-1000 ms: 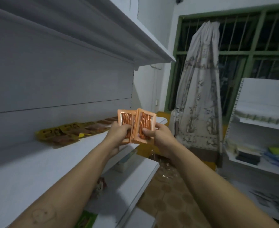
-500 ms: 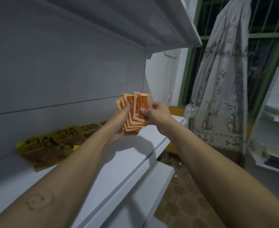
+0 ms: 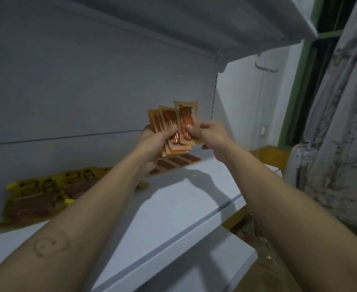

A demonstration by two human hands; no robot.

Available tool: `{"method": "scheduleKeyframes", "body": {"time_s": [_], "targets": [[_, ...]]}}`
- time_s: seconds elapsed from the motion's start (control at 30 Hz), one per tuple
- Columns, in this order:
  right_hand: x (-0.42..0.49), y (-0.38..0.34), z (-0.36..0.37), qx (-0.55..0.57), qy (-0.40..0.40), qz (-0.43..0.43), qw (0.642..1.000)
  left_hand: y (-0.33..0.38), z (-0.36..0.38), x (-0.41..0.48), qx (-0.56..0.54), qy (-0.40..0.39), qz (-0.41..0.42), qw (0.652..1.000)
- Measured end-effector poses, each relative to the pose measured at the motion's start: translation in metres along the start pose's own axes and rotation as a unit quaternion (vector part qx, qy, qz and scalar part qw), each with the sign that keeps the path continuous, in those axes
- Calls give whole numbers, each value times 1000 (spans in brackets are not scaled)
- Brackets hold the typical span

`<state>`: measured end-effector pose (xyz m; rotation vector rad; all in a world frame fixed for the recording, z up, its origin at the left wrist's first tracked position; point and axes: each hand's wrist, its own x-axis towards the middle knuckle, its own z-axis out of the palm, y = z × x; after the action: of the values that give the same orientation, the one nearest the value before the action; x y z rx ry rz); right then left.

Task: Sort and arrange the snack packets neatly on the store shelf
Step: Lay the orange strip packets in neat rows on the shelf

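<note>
A fanned stack of orange snack packets (image 3: 169,121) is held above the white shelf (image 3: 173,203). My left hand (image 3: 156,138) grips the stack from below and the left, thumb across the front. My right hand (image 3: 207,133) pinches the front packet (image 3: 187,116) at its lower right. Under the hands, several orange-brown packets (image 3: 177,162) lie flat in a row near the shelf's back. Yellow packets (image 3: 38,197) lie overlapping to the left against the back panel.
An upper shelf (image 3: 215,22) overhangs the hands. A lower shelf (image 3: 194,270) juts out below. To the right hang a patterned curtain (image 3: 337,123) and a green window frame (image 3: 293,98); a yellow box (image 3: 268,154) sits beyond the shelf end.
My view has swung left toward the shelf and both hands have carried the packets up over it. The stack has spread into a fan, with the front packet pulled to the right.
</note>
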<state>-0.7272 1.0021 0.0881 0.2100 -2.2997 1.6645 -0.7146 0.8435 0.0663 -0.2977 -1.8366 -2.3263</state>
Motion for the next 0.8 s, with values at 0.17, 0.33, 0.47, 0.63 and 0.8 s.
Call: {"method": "scheduleKeyframes", "body": {"time_s": [0.17, 0.33, 0.47, 0.63, 0.8], "targets": [[59, 29, -25, 30, -35, -4, 999, -14, 13, 35, 57, 150, 51, 986], [99, 58, -16, 44, -96, 2, 994, -37, 15, 48, 147, 255, 73, 953], [104, 79, 11, 49, -168, 15, 984, -58, 5, 42, 162, 307, 55, 936], [88, 110, 40, -4, -294, 14, 956, -58, -21, 40, 216, 331, 64, 916], [81, 137, 52, 105, -377, 71, 917, -61, -28, 38, 199, 350, 26, 915]]}}
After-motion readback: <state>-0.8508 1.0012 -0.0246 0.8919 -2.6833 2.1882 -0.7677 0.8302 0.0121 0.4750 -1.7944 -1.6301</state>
